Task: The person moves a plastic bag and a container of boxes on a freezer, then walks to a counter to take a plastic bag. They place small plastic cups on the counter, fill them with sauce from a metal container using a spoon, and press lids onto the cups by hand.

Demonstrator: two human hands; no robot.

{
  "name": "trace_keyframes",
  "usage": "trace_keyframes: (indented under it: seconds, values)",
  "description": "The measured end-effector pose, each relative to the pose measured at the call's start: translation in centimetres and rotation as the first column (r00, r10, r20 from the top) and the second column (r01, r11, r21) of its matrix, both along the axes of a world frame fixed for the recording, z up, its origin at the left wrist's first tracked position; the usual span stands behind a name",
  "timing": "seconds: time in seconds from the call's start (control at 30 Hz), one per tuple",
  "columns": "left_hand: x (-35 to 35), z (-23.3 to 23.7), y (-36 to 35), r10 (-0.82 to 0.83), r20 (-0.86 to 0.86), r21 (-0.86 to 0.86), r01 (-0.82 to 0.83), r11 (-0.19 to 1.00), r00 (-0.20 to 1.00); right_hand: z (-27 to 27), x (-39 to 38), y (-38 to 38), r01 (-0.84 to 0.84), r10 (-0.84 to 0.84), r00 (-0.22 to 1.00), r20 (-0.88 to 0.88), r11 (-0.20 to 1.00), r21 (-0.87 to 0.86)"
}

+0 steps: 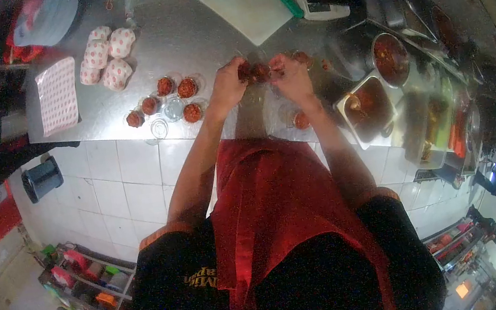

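Note:
On the steel counter, my left hand (229, 85) is closed round a small cup of red food (242, 71). My right hand (291, 78) has its fingers pinched together beside more red food (260, 72); what they hold is too blurred to make out. Several small clear cups with red food (187, 87) stand to the left of my hands, around an empty-looking clear cup (174, 109). Another cup of red food (300, 120) is below my right hand, near the counter's front edge, and one more (302, 59) lies just beyond that hand.
Wrapped dotted bundles (117, 74) and a dotted paper sheet (58, 96) lie at the left. A white cutting board (241, 3) and a scale (321, 10) are at the back. A sauce tray (391, 97) and a round bowl (404, 57) stand at the right.

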State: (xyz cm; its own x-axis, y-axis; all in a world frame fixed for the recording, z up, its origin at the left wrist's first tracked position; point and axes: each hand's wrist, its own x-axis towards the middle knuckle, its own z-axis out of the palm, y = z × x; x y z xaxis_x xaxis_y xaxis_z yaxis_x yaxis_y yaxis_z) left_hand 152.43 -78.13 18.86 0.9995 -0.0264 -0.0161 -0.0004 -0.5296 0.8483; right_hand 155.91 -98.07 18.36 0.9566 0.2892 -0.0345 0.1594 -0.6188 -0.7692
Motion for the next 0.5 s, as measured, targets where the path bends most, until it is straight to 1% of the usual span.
trace_keyframes:
  seconds: [0.07,0.1,0.17,0.3,0.37,0.4,0.47,0.5]
  values:
    - [0.0,-0.4,-0.1,0.001,0.009,0.108,-0.002,0.994,1.0,-0.1,-0.3,0.1,0.027,-0.025,0.996,0.082,0.999,-0.027]
    - [0.2,-0.6,-0.1,0.0,0.009,0.107,-0.001,0.994,1.0,-0.3,-0.2,0.1,0.028,-0.026,0.996,0.082,0.999,-0.028]
    - [0.3,-0.7,0.0,-0.015,0.021,0.114,0.012,0.993,1.0,-0.5,0.1,0.3,0.071,-0.067,0.995,-0.069,0.996,0.05]
    - [0.2,0.0,0.3,-0.017,0.026,0.096,0.014,0.995,1.0,-0.7,0.5,0.3,0.048,-0.046,0.996,-0.083,0.999,0.015]
    - [0.3,0.2,0.4,-0.031,-0.03,-0.006,0.031,0.999,0.999,-1.0,0.4,0.4,0.058,-0.052,0.994,-0.092,0.996,0.067]
    - [0.3,0.1,0.4,-0.029,-0.032,-0.006,0.029,1.0,0.999,-1.0,0.5,0.4,0.056,-0.05,0.994,-0.093,0.996,0.067]
    - [0.7,-0.1,0.3,-0.025,-0.053,0.069,0.029,0.997,0.998,-1.0,0.7,0.3,0.049,-0.044,0.99,-0.133,0.998,0.033]
    - [0.9,-0.2,0.4,-0.024,-0.055,0.069,0.028,0.997,0.998,-0.9,0.8,0.2,0.047,-0.043,0.99,-0.135,0.998,0.033]
